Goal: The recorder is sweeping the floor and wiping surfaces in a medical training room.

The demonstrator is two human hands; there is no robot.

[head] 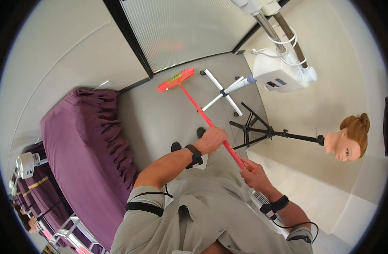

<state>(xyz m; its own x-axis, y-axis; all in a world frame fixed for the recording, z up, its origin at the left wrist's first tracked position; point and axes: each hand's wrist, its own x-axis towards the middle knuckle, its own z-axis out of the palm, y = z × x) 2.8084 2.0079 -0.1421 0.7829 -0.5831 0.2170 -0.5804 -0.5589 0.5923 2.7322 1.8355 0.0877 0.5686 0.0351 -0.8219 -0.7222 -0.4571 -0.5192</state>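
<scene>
A red push broom (194, 101) slants across the middle of the view, from my hands up to the grey floor. Its red head, with some yellow-green bristles, rests near the foot of the ribbed glass door. My left hand (213, 139) grips the handle partway along, palm down. Closed round the handle's upper end is my right hand (253, 174), nearer to my body. Both wrists carry black straps with small devices. My dark shoes show on the floor below my left hand.
To the left stands a bed under a purple cover (86, 139). A white wheeled stand (224, 92) with a white appliance (281, 71) is beyond the broom. At right, a black tripod (270, 131) holds a mannequin head (347, 143). The ribbed glass door (187, 35) stands ahead.
</scene>
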